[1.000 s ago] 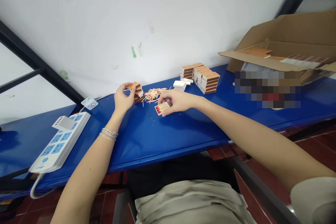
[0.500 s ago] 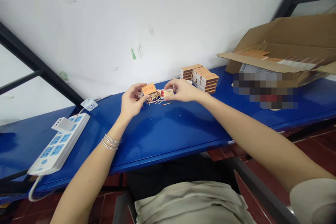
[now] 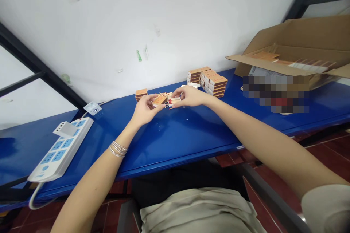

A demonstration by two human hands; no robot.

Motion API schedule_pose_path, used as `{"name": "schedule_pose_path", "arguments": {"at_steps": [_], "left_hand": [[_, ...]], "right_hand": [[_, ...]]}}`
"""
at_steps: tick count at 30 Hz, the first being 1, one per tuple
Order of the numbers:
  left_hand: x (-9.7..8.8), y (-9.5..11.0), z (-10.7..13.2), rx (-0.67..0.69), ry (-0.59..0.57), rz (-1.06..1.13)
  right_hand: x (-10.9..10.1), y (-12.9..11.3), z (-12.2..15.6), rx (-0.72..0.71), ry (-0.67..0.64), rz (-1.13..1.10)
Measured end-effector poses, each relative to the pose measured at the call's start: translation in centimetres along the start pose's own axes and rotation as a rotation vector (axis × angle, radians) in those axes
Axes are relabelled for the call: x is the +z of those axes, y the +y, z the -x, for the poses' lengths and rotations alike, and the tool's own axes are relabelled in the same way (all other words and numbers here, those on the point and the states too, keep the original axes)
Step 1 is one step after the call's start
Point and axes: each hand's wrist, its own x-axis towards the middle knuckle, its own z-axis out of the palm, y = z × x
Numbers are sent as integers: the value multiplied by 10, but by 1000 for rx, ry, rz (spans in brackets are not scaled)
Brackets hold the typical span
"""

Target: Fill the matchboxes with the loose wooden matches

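My left hand (image 3: pixel 146 109) is closed on an orange matchbox sleeve (image 3: pixel 160 100), gripping it between thumb and fingers. In my right hand (image 3: pixel 190 96) is a small white matchbox tray (image 3: pixel 177 104) filled with red-tipped matches, their heads facing left. The sleeve and tray are side by side, close to each other; whether they touch I cannot tell. Behind them, loose matches (image 3: pixel 166 94) lie in a pile, partly hidden by both hands. A short stack of matchboxes (image 3: pixel 141 93) stands just behind my left hand.
Stacked matchboxes (image 3: pixel 214 82) stand against the wall, right of my hands. An open cardboard box (image 3: pixel 273 66) holding more boxes is at the far right. On the left of the blue table (image 3: pixel 175 138) lie a power strip (image 3: pixel 64 145) and a small white device (image 3: pixel 93 108).
My left hand has moved right and slightly down with the sleeve, now tilted, toward the tray. That uncovers the short matchbox stack. My right hand and tray have shifted slightly downward.
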Motion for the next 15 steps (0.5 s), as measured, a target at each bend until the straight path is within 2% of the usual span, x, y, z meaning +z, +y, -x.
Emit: {"name": "schedule_pose_path", "arguments": {"at_steps": [3,5,10,15], "left_hand": [[5,1,2,-50,-169,229],[6,3,3,-86,-226,291],[6,4,5,-239,-131,301],[8,6,3,-382,-218,446]], "right_hand": [[3,3,-1,9,-29,-69],[4,6,-2,-21,-25,-86],[7,7,-4,-74,9,-59],[11,-1,-2,-95,-19,-29]]}}
